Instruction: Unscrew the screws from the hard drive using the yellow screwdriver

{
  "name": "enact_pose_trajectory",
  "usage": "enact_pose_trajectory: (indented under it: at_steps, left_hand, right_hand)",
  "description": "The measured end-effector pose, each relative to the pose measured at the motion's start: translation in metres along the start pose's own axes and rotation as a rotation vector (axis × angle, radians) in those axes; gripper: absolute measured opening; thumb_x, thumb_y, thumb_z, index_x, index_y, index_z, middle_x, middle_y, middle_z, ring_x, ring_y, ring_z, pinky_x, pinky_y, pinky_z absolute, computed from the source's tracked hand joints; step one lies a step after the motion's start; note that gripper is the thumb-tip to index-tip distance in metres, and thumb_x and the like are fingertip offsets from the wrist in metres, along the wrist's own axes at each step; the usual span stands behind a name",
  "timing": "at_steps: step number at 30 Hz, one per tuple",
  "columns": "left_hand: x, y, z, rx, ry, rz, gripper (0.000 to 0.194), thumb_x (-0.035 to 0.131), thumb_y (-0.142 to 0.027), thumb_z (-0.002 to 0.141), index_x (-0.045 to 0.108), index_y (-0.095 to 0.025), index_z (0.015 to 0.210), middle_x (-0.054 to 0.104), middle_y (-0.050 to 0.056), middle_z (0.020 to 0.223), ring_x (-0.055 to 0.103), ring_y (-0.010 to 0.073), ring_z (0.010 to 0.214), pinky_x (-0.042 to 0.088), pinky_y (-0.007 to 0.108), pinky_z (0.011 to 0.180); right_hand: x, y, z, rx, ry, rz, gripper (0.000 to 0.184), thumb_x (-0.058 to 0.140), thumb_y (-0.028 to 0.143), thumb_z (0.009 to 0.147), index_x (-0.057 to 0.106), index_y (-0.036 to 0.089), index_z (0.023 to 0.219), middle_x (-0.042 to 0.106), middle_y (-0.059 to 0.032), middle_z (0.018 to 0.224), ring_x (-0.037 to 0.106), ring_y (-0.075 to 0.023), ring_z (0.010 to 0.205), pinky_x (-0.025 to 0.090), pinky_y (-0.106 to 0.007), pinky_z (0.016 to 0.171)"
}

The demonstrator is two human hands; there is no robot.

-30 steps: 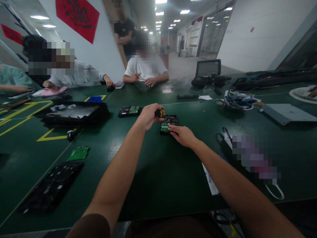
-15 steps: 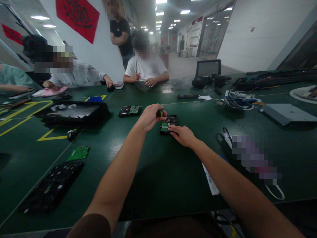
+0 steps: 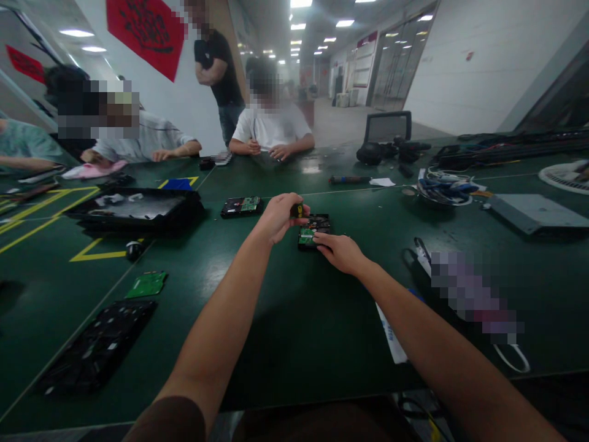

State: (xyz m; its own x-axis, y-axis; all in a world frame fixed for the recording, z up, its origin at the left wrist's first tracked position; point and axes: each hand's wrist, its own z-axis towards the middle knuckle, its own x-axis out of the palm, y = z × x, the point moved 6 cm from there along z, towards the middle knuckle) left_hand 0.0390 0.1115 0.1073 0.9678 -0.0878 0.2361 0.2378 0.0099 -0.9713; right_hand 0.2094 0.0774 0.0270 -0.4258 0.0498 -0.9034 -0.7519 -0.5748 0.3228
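A black hard drive with a green circuit board on top lies on the dark green table, straight ahead of me. My left hand is closed around a screwdriver with a black and yellow handle, held upright over the drive's near left part. My right hand rests on the drive's near right corner, fingers pressed down on it and holding it in place.
A second hard drive lies further back, and a black tray to the left. A loose green board and a black panel are at near left. Cables and a grey box are on the right. Other people sit across the table.
My hands have barely moved; the left hand with the screwdriver has sunk slightly onto the drive. The standing person at the back has stepped to the left.
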Motion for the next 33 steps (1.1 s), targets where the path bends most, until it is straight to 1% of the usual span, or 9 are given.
enact_pose_trajectory:
  at_steps: [3, 9, 15, 18, 21, 23, 25, 29, 33]
  left_hand:
    - [-0.001, 0.000, 0.001, 0.017, -0.004, -0.034, 0.012, 0.067, -0.025, 0.077, 0.062, -0.015, 0.080, 0.068, 0.009, 0.081, 0.067, 0.0182, 0.077, 0.059, 0.031, 0.068]
    - [-0.006, -0.008, -0.001, 0.145, -0.028, 0.171, 0.017, 0.065, -0.030, 0.079, 0.073, -0.014, 0.079, 0.066, 0.009, 0.086, 0.061, 0.0169, 0.079, 0.053, 0.024, 0.057]
    - [0.005, -0.003, -0.004, 0.021, 0.057, -0.005, 0.011, 0.068, -0.026, 0.080, 0.066, -0.015, 0.081, 0.068, 0.009, 0.081, 0.066, 0.0178, 0.078, 0.059, 0.030, 0.069]
    - [0.000, -0.005, -0.003, 0.046, 0.003, 0.000, 0.010, 0.067, -0.025, 0.079, 0.064, -0.015, 0.078, 0.068, 0.009, 0.081, 0.066, 0.0176, 0.078, 0.059, 0.031, 0.069]
    - [-0.009, -0.012, -0.003, 0.144, -0.102, 0.167, 0.013, 0.067, -0.027, 0.078, 0.069, -0.015, 0.076, 0.066, 0.008, 0.082, 0.062, 0.0165, 0.075, 0.055, 0.026, 0.059]
    - [-0.010, -0.014, -0.004, 0.165, -0.119, 0.241, 0.015, 0.067, -0.029, 0.078, 0.072, -0.015, 0.076, 0.066, 0.008, 0.082, 0.061, 0.0165, 0.075, 0.051, 0.023, 0.054]
    - [-0.007, -0.012, -0.003, 0.126, -0.068, 0.207, 0.016, 0.068, -0.030, 0.078, 0.073, -0.015, 0.080, 0.068, 0.009, 0.084, 0.063, 0.0174, 0.077, 0.050, 0.023, 0.053]
    - [-0.001, 0.000, 0.001, 0.001, 0.032, -0.011, 0.016, 0.069, -0.029, 0.079, 0.068, -0.014, 0.086, 0.070, 0.010, 0.085, 0.067, 0.0190, 0.080, 0.056, 0.027, 0.062]
    - [-0.009, 0.004, 0.006, 0.015, -0.023, -0.037, 0.015, 0.069, -0.029, 0.078, 0.067, -0.014, 0.082, 0.071, 0.010, 0.086, 0.067, 0.0187, 0.080, 0.054, 0.025, 0.059]
  right_hand:
    - [0.000, 0.000, 0.000, -0.009, -0.009, -0.002, 0.036, 0.055, 0.034, 0.102, 0.066, 0.032, 0.136, 0.060, 0.0007, 0.148, 0.066, -0.0258, 0.126, 0.054, -0.044, 0.107]
    - [0.002, -0.001, -0.001, -0.005, -0.016, -0.006, 0.036, 0.054, 0.035, 0.102, 0.066, 0.032, 0.136, 0.061, 0.0016, 0.147, 0.067, -0.0256, 0.124, 0.055, -0.044, 0.105]
    - [0.000, 0.001, -0.001, -0.013, -0.011, 0.003, 0.036, 0.053, 0.035, 0.103, 0.066, 0.032, 0.136, 0.061, 0.0007, 0.148, 0.066, -0.0255, 0.125, 0.054, -0.044, 0.107]
    - [0.000, 0.001, -0.002, -0.018, -0.011, 0.000, 0.036, 0.053, 0.036, 0.102, 0.066, 0.031, 0.135, 0.061, 0.0005, 0.148, 0.066, -0.0258, 0.126, 0.054, -0.045, 0.106]
    - [0.001, -0.001, -0.001, -0.010, -0.011, 0.002, 0.036, 0.054, 0.035, 0.102, 0.066, 0.031, 0.136, 0.061, 0.0007, 0.147, 0.066, -0.0254, 0.126, 0.054, -0.044, 0.106]
    - [0.002, -0.003, -0.001, -0.006, -0.009, -0.003, 0.036, 0.053, 0.036, 0.103, 0.066, 0.032, 0.136, 0.061, 0.0013, 0.148, 0.066, -0.0254, 0.125, 0.054, -0.044, 0.106]
    - [0.004, -0.003, -0.001, -0.010, -0.008, -0.014, 0.036, 0.053, 0.036, 0.103, 0.066, 0.032, 0.136, 0.060, 0.0016, 0.148, 0.066, -0.0256, 0.125, 0.054, -0.044, 0.106]
    - [0.005, -0.004, 0.000, -0.022, -0.020, -0.021, 0.035, 0.053, 0.035, 0.103, 0.067, 0.030, 0.135, 0.060, 0.0013, 0.148, 0.065, -0.0254, 0.127, 0.053, -0.043, 0.108]
    - [0.003, -0.004, -0.001, -0.026, -0.017, -0.022, 0.035, 0.053, 0.035, 0.103, 0.067, 0.030, 0.135, 0.061, 0.0011, 0.148, 0.065, -0.0257, 0.126, 0.054, -0.043, 0.106]
